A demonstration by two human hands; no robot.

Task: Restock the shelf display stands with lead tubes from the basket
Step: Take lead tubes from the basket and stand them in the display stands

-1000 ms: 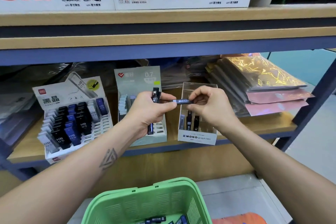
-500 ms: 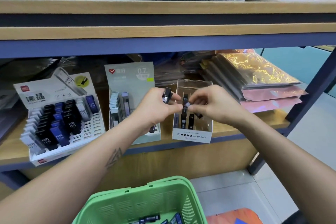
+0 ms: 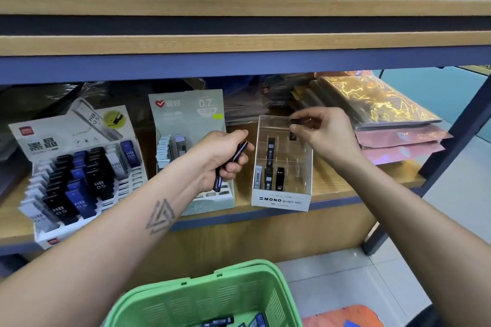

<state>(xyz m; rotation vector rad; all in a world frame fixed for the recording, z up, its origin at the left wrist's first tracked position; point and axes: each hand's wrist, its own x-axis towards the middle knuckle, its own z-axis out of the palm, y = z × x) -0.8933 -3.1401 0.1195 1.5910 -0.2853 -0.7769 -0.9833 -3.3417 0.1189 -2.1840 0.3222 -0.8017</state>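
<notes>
The right hand (image 3: 325,133) pinches a dark lead tube (image 3: 295,122) between thumb and fingertips at the rear rim of the clear MONO display stand (image 3: 281,200); the tube's long axis cannot be told, since the fingers hide most of it; the vacant rear slots lie directly below the right hand, so a short descent appears sufficient. The left hand (image 3: 221,159) grips spare lead tubes (image 3: 230,164), long axis tilted top-right to bottom-left, just left of the stand; the hands are apart. Three tubes stand upright in the front row; further stock lies in the green basket (image 3: 212,297) below.
</notes>
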